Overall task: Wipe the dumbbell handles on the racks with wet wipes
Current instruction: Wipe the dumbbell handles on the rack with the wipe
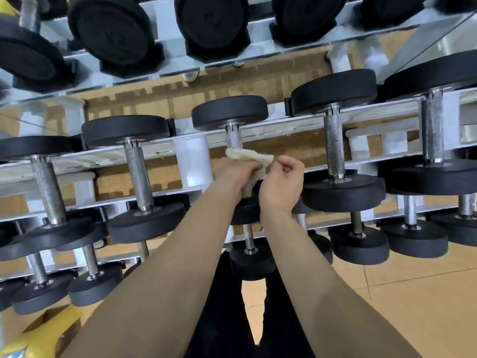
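A row of black dumbbells with knurled steel handles lies across the white rack [284,127]. My left hand [236,177] grips a pale, crumpled wet wipe [251,157] wrapped round the lower part of the middle dumbbell's handle [233,138]. Only the upper part of that handle shows above the wipe. My right hand [282,183] hovers just right of the wipe with its fingers loosely curled, and I cannot tell whether it touches the wipe.
Neighbouring handles stand left [136,174] and right [334,146] of the wiped one. A lower tier of smaller dumbbells [361,246] sits below. A mirror [206,34] behind reflects the rack. A yellow object [44,334] lies at bottom left on the tan floor.
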The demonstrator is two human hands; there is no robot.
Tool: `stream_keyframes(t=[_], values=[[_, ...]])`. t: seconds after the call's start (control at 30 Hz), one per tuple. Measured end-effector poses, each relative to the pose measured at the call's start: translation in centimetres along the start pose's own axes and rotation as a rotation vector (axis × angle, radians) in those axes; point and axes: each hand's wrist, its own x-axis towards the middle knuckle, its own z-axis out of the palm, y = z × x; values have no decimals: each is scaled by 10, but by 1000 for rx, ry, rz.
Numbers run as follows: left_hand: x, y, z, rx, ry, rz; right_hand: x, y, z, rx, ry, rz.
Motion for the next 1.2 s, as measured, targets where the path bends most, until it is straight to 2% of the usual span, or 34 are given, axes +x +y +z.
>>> stream_keyframes(t=[0.13,0.37,0.47,0.57,0.67,0.77,0.87,1.0,1.2], values=[[10,4,-4,-130,-94,-37,1,2,9,-112,66,-95],[28,11,-25,-325,-508,-70,2,2,11,-183,65,-113],[32,15,-25,-431,-498,-102,2,3,12,-190,89,-117],[29,12,-22,-409,-443,-75,4,4,14,-207,107,-110],[20,0,-28,-208,-310,-5,4,5,14,-226,110,-122],[16,-10,-37,81,-174,124,3,3,14,-230,103,-124],[12,-8,-46,272,-38,250,3,2,14,-240,91,-116],[10,-7,-50,301,-95,326,3,2,15,-250,81,-118],[16,1,-36,49,-242,207,4,2,16,-266,73,-119]])
